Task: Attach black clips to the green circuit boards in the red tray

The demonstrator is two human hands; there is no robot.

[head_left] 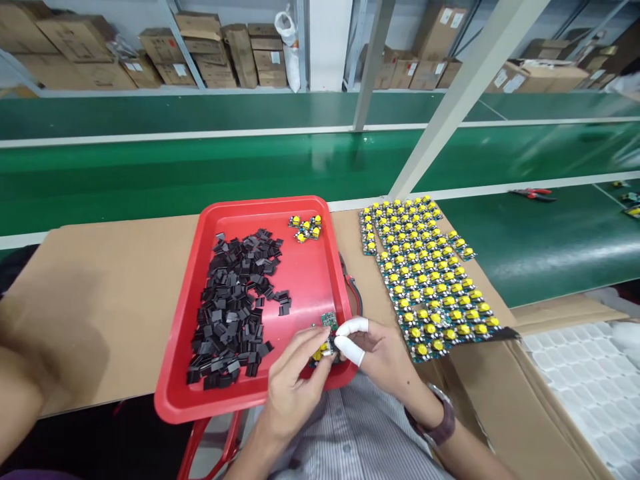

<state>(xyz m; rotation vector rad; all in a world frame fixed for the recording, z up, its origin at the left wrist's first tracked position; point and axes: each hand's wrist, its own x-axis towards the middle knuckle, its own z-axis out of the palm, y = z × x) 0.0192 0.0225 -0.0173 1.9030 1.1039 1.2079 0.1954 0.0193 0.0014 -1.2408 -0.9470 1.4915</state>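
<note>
Over the near right corner of the red tray [176,333], my left hand [300,380] pinches a small green circuit board [329,321] between thumb and fingers. My right hand [383,360], with white finger covers on thumb and forefinger, closes at the board's right side on a small dark piece that is mostly hidden. Beneath my fingers, boards with yellow parts [318,355] partly show in the tray corner. A heap of black folded pieces [230,300] fills the tray's left half. Several yellow-topped boards [306,227] lie at its far right corner.
Right of the tray, rows of yellow-topped circuit boards [430,280] cover the cardboard [120,280]. Red-handled pliers [354,293] lie partly under the tray rim; another pair [535,194] rests farther right. A slanted post [460,100] rises behind. Someone's bare arm [17,400] enters at left.
</note>
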